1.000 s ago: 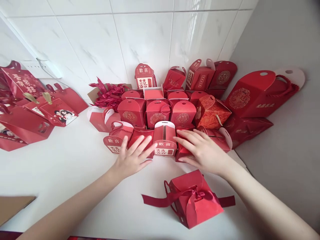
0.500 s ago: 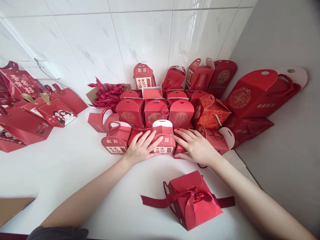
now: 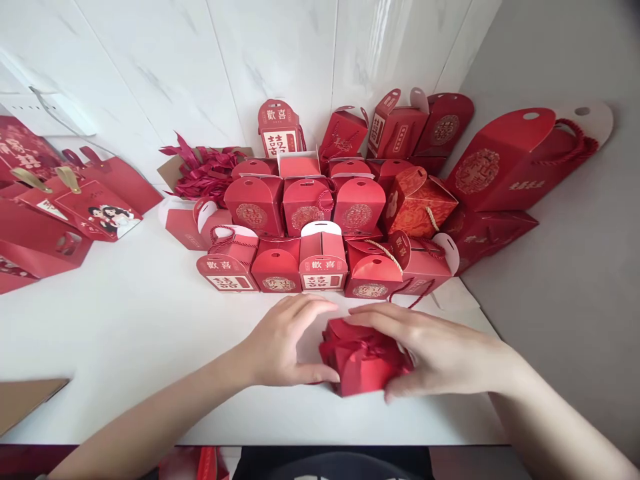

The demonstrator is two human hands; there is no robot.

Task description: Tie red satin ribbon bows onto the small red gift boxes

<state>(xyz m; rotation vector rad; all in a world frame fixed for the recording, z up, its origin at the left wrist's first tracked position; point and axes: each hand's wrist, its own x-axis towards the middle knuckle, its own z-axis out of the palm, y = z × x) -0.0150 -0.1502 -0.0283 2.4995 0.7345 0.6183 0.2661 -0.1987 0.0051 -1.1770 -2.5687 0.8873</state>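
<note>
White tiled wall [image 3: 280,53] at the back, grey upright surface [image 3: 575,60] closing off the right side. White worktop [image 3: 125,327] below, and I'm looking at one person at its near edge, dark clothing [image 3: 335,463] just showing.

Biggest item group: block of red boxes [image 3: 306,203], several rows deep, mid-worktop toward the wall. Front row has two boxes with white double-happiness labels, two with round gold emblems, and one tilted at the right end. Far left: cluster of red gift bags [image 3: 107,210], one with a printed couple.

Right side: large red box [image 3: 500,160] with a gold medallion and rope handle, sitting on a darker red box [image 3: 495,237].

Left hand [image 3: 285,340]: fingers and thumb apart in a C at the left of the ribbon-tied box, gap inside the curve, thumb tip at the box's lower left edge; can't confirm contact. Right hand [image 3: 435,350]: clamped on the same box, fingers over its top, thumb low on the right.

Loose dark red ribbon pile [image 3: 210,173] back left of the block, partly in front of brown card.

Ribbon-tied box [image 3: 365,377]: between the hands, in front of the block, near the worktop's front edge. Slightly blurred; can't tell if it's lifted. Bow faces up.

Smaller: orange-patterned box [image 3: 420,207] at the block's right, cream cord [image 3: 385,253] on a front-row box.
</note>
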